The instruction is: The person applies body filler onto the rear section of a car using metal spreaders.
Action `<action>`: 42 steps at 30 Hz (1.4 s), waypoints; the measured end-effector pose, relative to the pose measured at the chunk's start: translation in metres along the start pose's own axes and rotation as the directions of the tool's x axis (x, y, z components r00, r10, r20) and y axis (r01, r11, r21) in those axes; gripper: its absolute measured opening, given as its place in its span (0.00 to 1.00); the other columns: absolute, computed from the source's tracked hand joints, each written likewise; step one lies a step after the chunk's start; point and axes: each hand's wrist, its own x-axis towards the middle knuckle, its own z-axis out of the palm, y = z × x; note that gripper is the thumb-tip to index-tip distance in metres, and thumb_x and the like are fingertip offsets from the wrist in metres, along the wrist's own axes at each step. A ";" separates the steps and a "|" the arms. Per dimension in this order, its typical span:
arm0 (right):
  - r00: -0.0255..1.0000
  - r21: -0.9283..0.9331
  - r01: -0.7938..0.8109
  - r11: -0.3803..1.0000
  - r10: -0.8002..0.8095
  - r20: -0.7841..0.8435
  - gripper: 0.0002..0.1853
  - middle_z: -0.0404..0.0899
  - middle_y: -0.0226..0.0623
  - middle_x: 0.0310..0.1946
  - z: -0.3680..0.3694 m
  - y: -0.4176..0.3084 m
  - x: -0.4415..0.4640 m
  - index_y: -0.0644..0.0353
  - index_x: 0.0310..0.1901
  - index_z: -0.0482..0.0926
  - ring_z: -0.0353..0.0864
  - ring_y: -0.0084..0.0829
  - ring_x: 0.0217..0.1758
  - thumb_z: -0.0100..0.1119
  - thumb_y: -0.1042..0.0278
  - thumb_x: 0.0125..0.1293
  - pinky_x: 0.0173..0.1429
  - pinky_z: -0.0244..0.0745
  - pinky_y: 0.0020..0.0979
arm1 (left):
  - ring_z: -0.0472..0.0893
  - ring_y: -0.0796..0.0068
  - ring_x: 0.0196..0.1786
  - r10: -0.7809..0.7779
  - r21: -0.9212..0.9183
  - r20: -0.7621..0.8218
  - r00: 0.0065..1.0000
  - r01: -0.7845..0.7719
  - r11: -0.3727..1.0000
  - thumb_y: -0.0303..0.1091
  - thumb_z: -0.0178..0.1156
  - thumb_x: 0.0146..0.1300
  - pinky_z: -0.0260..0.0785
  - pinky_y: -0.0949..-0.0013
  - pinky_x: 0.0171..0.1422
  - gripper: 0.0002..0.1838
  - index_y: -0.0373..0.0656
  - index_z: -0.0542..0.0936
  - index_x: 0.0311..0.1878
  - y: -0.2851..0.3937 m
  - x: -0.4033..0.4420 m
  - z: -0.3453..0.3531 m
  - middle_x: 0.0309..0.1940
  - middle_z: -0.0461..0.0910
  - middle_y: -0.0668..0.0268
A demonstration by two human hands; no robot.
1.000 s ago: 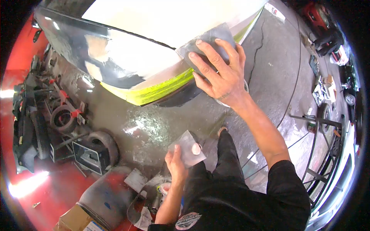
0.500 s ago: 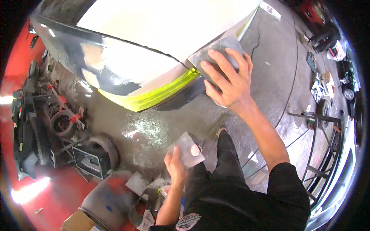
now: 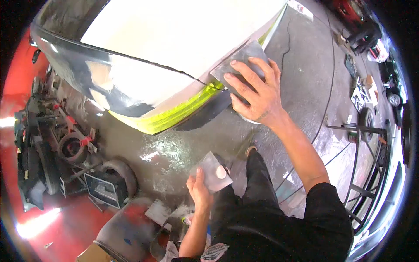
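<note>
My right hand (image 3: 261, 97) is closed on a flat grey spreader (image 3: 228, 69), fingers spread over its face. The spreader lies against the lower edge of a white car panel (image 3: 174, 37), just beyond the end of a strip of yellow-green masking tape (image 3: 168, 116). Low in front of my body, my left hand (image 3: 200, 193) grips a grey mixing plate (image 3: 212, 182), thumb on top. A dab of pale pink putty (image 3: 221, 172) sits near the plate's right edge. Dark and beige patches mark the car's corner. The spreader's underside is hidden.
Wet concrete floor (image 3: 150, 146) lies below the car. Tires (image 3: 118, 174) and metal parts are piled at left. A black metal frame (image 3: 360, 163) stands at right. A cable (image 3: 331, 87) runs along the floor. A cardboard box (image 3: 96, 253) is at lower left.
The view has shifted slightly, so the car sits a little lower and further left. My right hand and the spreader stay at the panel edge. Both holds look unchanged.
</note>
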 end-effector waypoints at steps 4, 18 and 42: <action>0.998 0.010 -0.009 1.000 0.009 -0.062 0.25 0.78 0.26 0.65 -0.002 0.006 0.006 0.46 0.53 0.86 0.71 0.44 0.66 0.72 0.62 0.49 0.70 0.60 0.55 | 0.83 0.71 0.46 -0.021 -0.016 -0.085 0.996 0.020 1.000 0.37 0.61 0.77 0.78 0.64 0.50 0.13 0.35 0.78 0.51 0.004 -0.003 0.011 0.45 0.83 0.60; 1.000 0.011 0.013 1.000 -0.013 0.028 0.27 0.79 0.28 0.66 -0.011 0.031 0.002 0.46 0.54 0.86 0.72 0.45 0.67 0.72 0.64 0.47 0.68 0.64 0.55 | 0.85 0.67 0.48 0.018 0.026 0.012 1.000 -0.019 0.999 0.37 0.56 0.79 0.80 0.63 0.52 0.16 0.32 0.76 0.58 0.000 -0.002 0.013 0.49 0.83 0.57; 0.996 0.095 0.032 0.995 -0.024 -0.086 0.25 0.79 0.23 0.66 -0.010 0.107 0.012 0.44 0.53 0.87 0.73 0.41 0.66 0.72 0.64 0.49 0.70 0.63 0.53 | 0.85 0.69 0.45 0.014 0.082 0.013 1.000 -0.015 0.997 0.35 0.58 0.78 0.80 0.65 0.51 0.13 0.34 0.79 0.53 -0.016 -0.005 0.070 0.47 0.85 0.58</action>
